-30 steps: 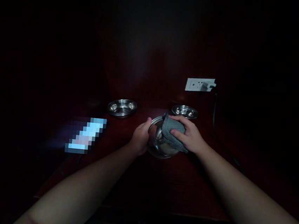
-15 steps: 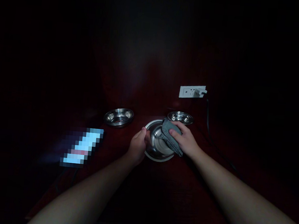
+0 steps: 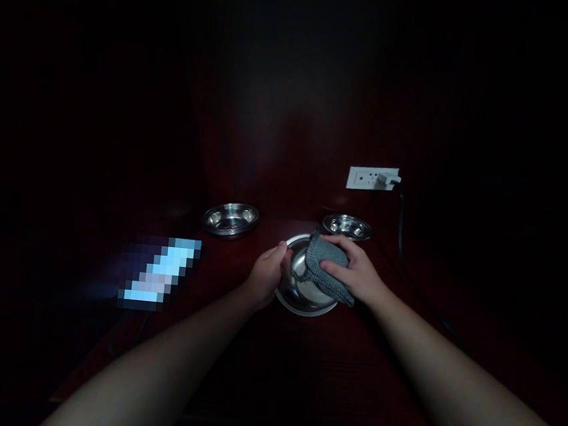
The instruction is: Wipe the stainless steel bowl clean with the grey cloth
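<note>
A shiny metal bowl (image 3: 300,301) is held up in front of me with its inside turned toward the camera. My left hand (image 3: 266,275) grips its left rim, thumb on the edge and the other fingers hidden behind. In my right hand (image 3: 356,270) is a grey cloth (image 3: 331,268) with a darker knitted border. The cloth lies against the bowl's inside on the right, covering part of it, and its edge hangs past the rim.
Stacked metal bowls (image 3: 230,220) stand at the back left, another metal bowl (image 3: 347,226) at the back right. A glowing, pixelated device (image 3: 162,275) lies left. A wall socket (image 3: 372,179) holds a plug, its dark cable (image 3: 401,231) running down to the dark red table (image 3: 298,375).
The view has shifted slightly. Both hands, the bowl and the cloth sit a little lower and further right in the picture. Both grips stay the same.
</note>
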